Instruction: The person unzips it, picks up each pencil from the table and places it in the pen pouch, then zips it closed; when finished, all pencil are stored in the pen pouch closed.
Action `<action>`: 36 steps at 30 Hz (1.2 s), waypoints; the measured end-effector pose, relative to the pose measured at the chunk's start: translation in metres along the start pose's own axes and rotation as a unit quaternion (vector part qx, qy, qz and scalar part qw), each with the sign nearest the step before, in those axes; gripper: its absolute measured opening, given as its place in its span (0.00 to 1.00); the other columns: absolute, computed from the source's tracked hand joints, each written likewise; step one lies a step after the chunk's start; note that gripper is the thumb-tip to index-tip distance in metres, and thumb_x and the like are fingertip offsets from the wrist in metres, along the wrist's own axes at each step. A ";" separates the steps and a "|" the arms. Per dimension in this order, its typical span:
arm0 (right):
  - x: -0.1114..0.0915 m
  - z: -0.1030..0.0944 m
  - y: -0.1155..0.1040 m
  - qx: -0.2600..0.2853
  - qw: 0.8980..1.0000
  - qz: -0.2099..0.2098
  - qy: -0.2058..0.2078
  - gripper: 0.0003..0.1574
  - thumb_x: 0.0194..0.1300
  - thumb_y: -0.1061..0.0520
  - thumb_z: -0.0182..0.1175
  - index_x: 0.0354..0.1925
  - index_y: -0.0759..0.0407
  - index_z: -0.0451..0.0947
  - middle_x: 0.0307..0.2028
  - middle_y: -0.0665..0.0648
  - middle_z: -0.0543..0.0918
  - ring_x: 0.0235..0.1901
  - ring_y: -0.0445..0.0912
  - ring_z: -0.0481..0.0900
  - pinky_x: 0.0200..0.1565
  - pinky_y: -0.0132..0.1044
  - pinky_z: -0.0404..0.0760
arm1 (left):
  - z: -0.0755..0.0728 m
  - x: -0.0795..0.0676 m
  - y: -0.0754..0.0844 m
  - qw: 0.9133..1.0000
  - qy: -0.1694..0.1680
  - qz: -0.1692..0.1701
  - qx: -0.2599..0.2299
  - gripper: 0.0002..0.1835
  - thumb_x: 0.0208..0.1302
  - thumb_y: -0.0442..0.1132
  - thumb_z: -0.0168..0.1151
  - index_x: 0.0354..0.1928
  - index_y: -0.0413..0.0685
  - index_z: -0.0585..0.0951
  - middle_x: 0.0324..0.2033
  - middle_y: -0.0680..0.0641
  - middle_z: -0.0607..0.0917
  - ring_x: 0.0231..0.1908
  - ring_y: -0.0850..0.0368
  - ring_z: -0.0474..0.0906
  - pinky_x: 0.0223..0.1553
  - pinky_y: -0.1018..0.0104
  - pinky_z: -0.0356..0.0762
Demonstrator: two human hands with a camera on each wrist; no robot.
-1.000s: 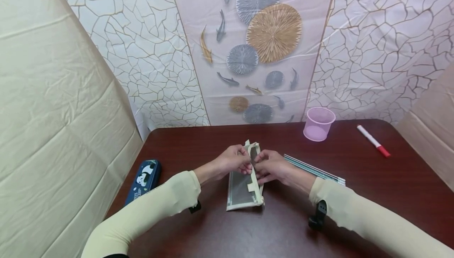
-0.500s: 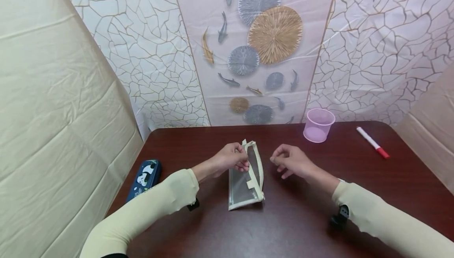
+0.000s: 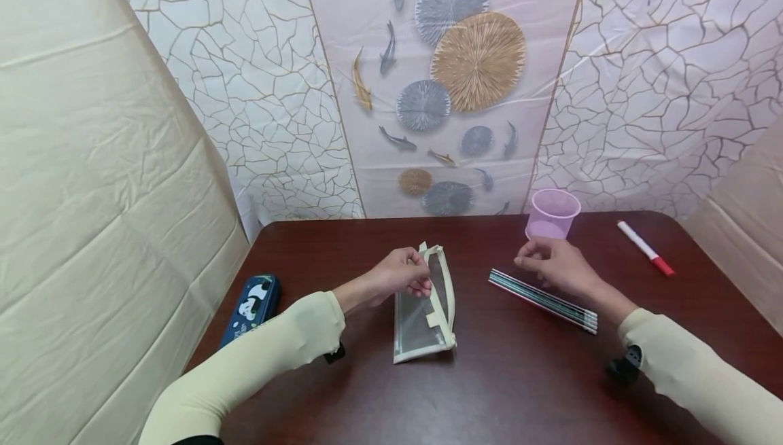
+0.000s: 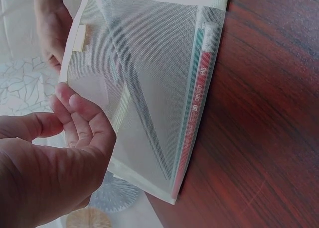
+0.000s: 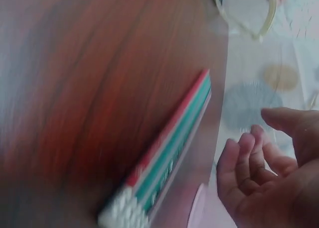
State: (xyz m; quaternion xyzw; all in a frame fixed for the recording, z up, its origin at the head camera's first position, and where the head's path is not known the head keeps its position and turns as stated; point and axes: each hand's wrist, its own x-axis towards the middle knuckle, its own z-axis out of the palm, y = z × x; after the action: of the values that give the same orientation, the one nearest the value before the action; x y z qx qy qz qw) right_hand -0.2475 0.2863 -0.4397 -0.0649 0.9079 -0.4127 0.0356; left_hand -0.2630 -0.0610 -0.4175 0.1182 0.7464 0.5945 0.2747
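A mesh zip pouch [image 3: 416, 333] with cream edging lies at mid-table, its top gaping. My left hand [image 3: 397, 274] pinches the near side of the opening between thumb and fingers. Through the mesh in the left wrist view show a red HB pencil [image 4: 195, 106], a green one beside it and a dark slanting one. To the right, several pencils [image 3: 541, 301] with white ends lie side by side, red and green in the right wrist view. Over them hovers my right hand [image 3: 559, 267], fingers loosely bent and holding nothing.
A pink cup [image 3: 552, 208] stands at the back, just beyond the right hand. Farther right lies a white marker [image 3: 644, 246] with a red cap. A dark blue panda pencil case [image 3: 252, 308] is at the left edge, beside the left sleeve.
My right hand has left the pouch opening and moved right, over the loose pencils. The left hand has stayed at the pouch, whose opening now shows wider.
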 end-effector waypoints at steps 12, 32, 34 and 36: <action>0.003 -0.029 0.045 -0.024 0.995 -0.059 -0.070 0.24 0.67 0.56 0.72 0.58 0.65 0.81 0.33 0.58 0.84 0.28 0.42 0.78 0.27 0.36 0.82 | 0.000 -0.001 0.003 1.000 0.000 -0.002 0.001 0.05 0.72 0.29 0.53 0.45 0.39 0.69 0.25 0.49 0.85 0.26 0.62 0.86 0.33 0.70 0.86; 0.013 -0.036 0.071 0.052 0.978 -0.045 -0.199 0.24 0.66 0.58 0.72 0.59 0.64 0.83 0.28 0.53 0.79 0.26 0.45 0.75 0.24 0.35 0.77 | -0.001 0.001 0.001 1.000 -0.002 0.000 0.007 0.06 0.71 0.30 0.54 0.46 0.38 0.70 0.25 0.48 0.86 0.26 0.61 0.87 0.33 0.69 0.87; 0.014 -0.035 0.072 0.054 0.977 -0.046 -0.202 0.24 0.66 0.58 0.72 0.58 0.64 0.83 0.28 0.54 0.79 0.25 0.45 0.75 0.24 0.35 0.76 | -0.001 0.002 0.001 1.000 -0.002 0.000 0.010 0.06 0.71 0.30 0.55 0.46 0.38 0.70 0.25 0.48 0.86 0.26 0.61 0.86 0.33 0.69 0.87; 0.016 -0.035 0.073 0.057 0.976 -0.048 -0.205 0.24 0.66 0.59 0.72 0.58 0.64 0.83 0.28 0.55 0.79 0.24 0.46 0.75 0.23 0.34 0.76 | -0.002 0.001 0.001 1.000 0.000 0.000 0.012 0.06 0.71 0.29 0.55 0.46 0.38 0.70 0.25 0.48 0.86 0.26 0.61 0.86 0.33 0.68 0.87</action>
State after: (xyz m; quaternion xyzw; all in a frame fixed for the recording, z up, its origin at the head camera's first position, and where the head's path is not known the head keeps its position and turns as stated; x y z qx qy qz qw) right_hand -0.2738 0.3572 -0.4717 -0.1898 0.8522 -0.4425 0.2048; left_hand -0.2651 -0.0615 -0.4161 0.1215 0.7535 0.5857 0.2728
